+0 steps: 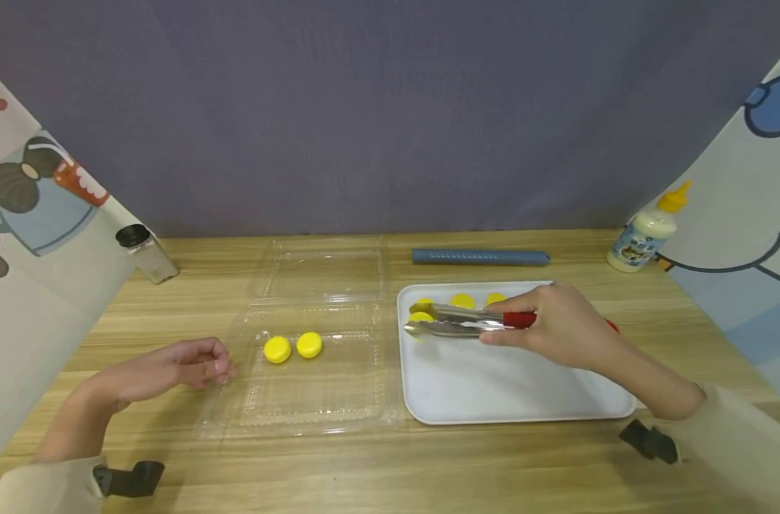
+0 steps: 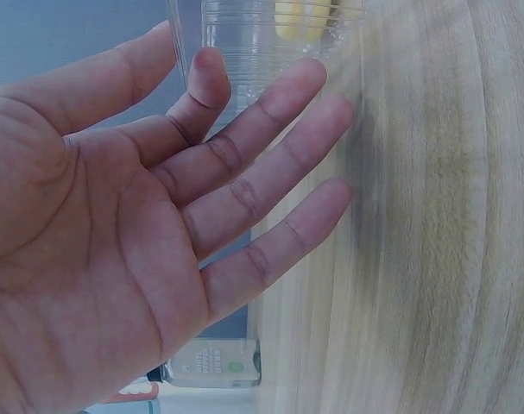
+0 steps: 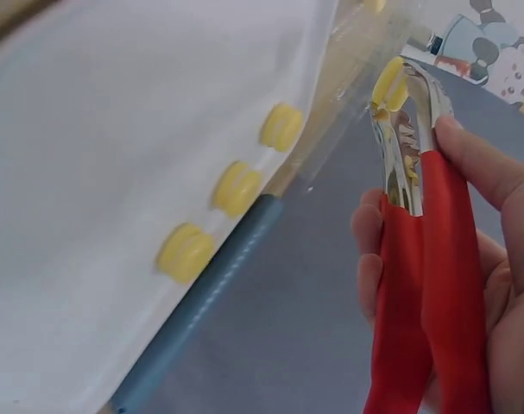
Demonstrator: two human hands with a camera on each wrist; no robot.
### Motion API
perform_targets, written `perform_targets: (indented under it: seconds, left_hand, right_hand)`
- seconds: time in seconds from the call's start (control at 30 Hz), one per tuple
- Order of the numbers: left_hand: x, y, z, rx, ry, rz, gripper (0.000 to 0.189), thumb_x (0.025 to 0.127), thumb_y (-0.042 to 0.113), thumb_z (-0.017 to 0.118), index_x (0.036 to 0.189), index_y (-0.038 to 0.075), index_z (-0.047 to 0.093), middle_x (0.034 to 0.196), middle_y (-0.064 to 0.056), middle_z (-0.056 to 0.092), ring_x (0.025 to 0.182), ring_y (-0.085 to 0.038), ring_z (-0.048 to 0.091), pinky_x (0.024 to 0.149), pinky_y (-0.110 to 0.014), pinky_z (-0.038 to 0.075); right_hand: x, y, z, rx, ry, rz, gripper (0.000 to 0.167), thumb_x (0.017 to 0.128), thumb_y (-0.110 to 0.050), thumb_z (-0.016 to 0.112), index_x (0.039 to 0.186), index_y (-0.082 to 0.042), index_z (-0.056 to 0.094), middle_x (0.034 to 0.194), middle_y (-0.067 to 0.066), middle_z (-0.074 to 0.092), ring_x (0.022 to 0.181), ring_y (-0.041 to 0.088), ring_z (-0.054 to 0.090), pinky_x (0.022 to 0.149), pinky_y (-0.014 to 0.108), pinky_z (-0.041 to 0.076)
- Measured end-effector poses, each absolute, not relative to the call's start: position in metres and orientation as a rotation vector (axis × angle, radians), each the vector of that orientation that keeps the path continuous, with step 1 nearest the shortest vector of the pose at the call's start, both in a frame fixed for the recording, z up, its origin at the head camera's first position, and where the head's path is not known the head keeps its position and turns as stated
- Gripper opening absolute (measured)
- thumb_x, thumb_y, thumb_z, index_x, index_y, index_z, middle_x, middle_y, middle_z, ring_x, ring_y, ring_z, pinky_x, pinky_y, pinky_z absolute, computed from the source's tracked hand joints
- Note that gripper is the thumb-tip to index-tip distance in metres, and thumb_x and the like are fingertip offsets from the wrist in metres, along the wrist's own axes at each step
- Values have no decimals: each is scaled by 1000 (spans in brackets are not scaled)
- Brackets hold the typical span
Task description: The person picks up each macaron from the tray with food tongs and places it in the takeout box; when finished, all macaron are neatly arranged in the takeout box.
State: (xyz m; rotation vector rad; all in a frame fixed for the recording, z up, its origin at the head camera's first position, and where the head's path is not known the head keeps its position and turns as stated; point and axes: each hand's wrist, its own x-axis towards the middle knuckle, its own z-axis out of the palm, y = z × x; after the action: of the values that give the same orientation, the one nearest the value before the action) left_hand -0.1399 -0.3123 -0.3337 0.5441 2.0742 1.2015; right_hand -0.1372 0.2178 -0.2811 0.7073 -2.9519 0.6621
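Note:
My right hand (image 1: 557, 325) grips metal tongs (image 3: 426, 267) by their red handles. Between the tong tips is a yellow macaron (image 3: 389, 84), over the left end of the white tray (image 1: 493, 392). Three more macarons (image 3: 237, 188) stand along the tray's far edge. To the left lies an open clear plastic box (image 1: 313, 400), its lid (image 1: 326, 275) folded back, with two yellow macarons (image 1: 277, 350) inside. My left hand (image 1: 178, 368) is at the box's left side, thumb and index fingertips close to its rim. The other fingers (image 2: 274, 185) stretch out loosely over the table.
A blue-grey ridged bar (image 1: 480, 256) lies behind the tray. At the back right stands a squeeze bottle (image 1: 643, 235) with a yellow nozzle. A clear jar (image 1: 148, 257) with a black lid stands at the back left. A grey curtain (image 1: 390, 114) closes off the back.

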Motion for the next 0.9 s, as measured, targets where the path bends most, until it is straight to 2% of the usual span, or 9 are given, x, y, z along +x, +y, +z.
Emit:
perform_targets:
  seconds: [0.17,0.3,0.53,0.9]
  left_hand:
    - [-140,-312,-333,553,2079,1204,18,111,14,40,111,-2,49,118,-15,57,105,-16,60,87,-29,53]
    - [-139,-312,-333,550,2083,1203,18,111,14,40,112,-2,49,120,-16,58,106,-15,60,87,-28,53]
    - [-139,-313,-333,560,2083,1211,18,111,13,40,111,-2,49,120,-16,58,107,-15,61,88,-28,53]
    - [-138,-311,-333,577,2098,1209,17,110,12,41,111,-2,50,115,-14,59,103,-16,60,86,-29,52]
  right_hand:
    - [-143,201,-273,741,-2949,630,47,80,-49,84,113,-16,80,48,-15,23,49,5,20,48,25,20]
    - [-148,186,-269,785,-2934,631,49,81,-51,83,113,-15,80,50,-13,24,51,8,22,51,28,22]
    - [-157,159,-272,875,-2921,622,47,81,-46,84,112,-11,80,51,-12,24,53,8,16,53,29,21]
    - [-165,119,-281,921,-2995,557,44,82,-44,85,114,-15,79,50,-10,21,54,10,18,53,28,18]
